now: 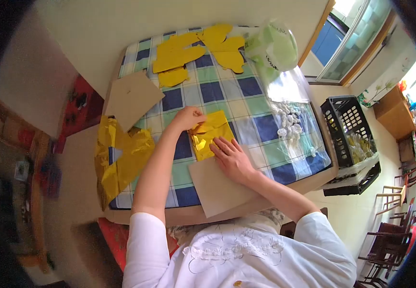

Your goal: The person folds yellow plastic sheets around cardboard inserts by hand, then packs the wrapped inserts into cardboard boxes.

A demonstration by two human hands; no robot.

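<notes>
- Folding looks like the step in hand: gold foil sheet [211, 135] lies mid-table on the checked cloth [248, 108], its near edge touching a cardboard piece [215, 189].
- L hand [188, 118] is curled nearly closed, fingertips pinching the foil's far-left corner & lifting it a little.
- R hand [232, 157] lies flat w/ fingers spread and grips nothing. Palm is on the cardboard, fingertips pin the foil's near edge.
- My read on doing it well: steady weight under the R hand so the foil can't slide. Bring the pinched corner over slowly, then smooth from the middle out w/ flat fingers. Foil creases for good & prob. tears easily, so no tugging.
- Further out: second cardboard piece [132, 98] at the table's far-left, crumpled foil [121, 158] hanging over the left edge.
- Far end: yellow cut-outs [193, 50] lying flat, pale green plastic bag [272, 48] just beside them.
- R side of table: small white bits [288, 126] w/ clear plastic. Can't tell if they're in it or under it.
- Off the table: black crate [347, 127] near the R edge, chairs [395, 225] beyond.
</notes>
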